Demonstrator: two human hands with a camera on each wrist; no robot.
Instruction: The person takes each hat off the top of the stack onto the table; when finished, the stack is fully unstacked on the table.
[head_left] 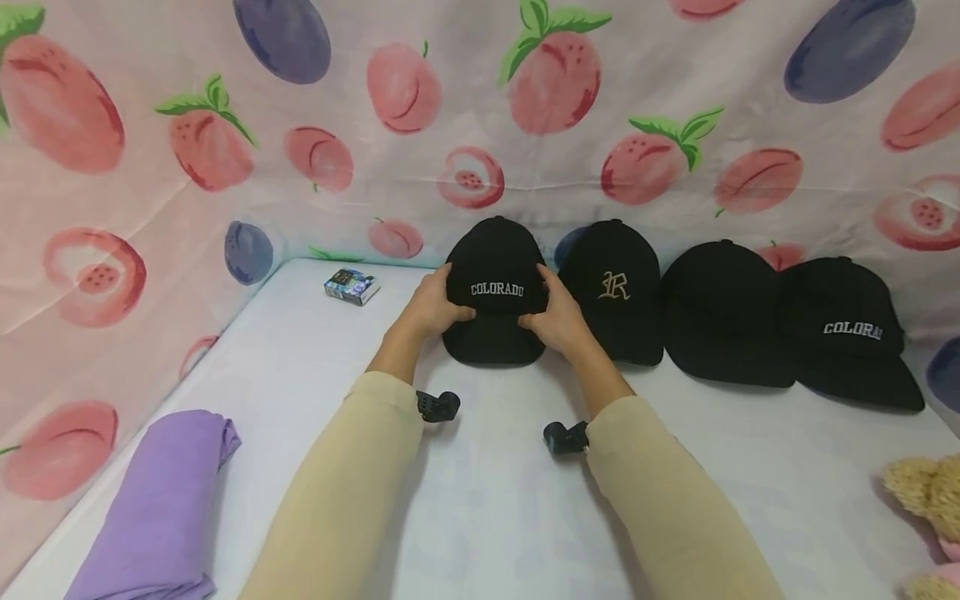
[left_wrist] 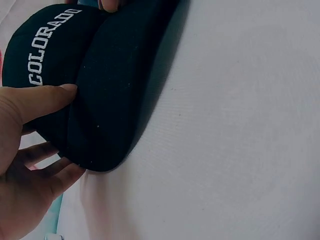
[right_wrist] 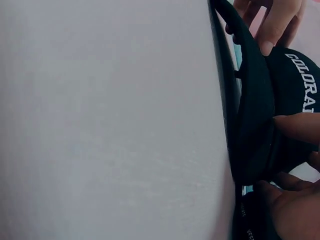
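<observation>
A black baseball cap (head_left: 497, 321) with white COLORADO lettering stands at the left end of a row of caps, brim toward me. My left hand (head_left: 437, 307) grips its left side, thumb on the front near the brim seam. On the opposite side my right hand (head_left: 555, 312) holds it the same way, thumb by the seam. In the left wrist view the left fingers (left_wrist: 65, 180) reach under the brim's edge. The right wrist view shows the right thumb (right_wrist: 297, 127) pressing the cap's front below the lettering. Just right of it stands a black cap (head_left: 611, 321) with a gold R.
Farther right are a plain black cap (head_left: 723, 321) and another COLORADO cap (head_left: 843, 300), overlapping. A small box (head_left: 351, 286) lies at the back left of the white surface (head_left: 480, 500). A folded purple cloth (head_left: 161, 508) is front left; a fluffy toy (head_left: 926, 496) sits at the right edge.
</observation>
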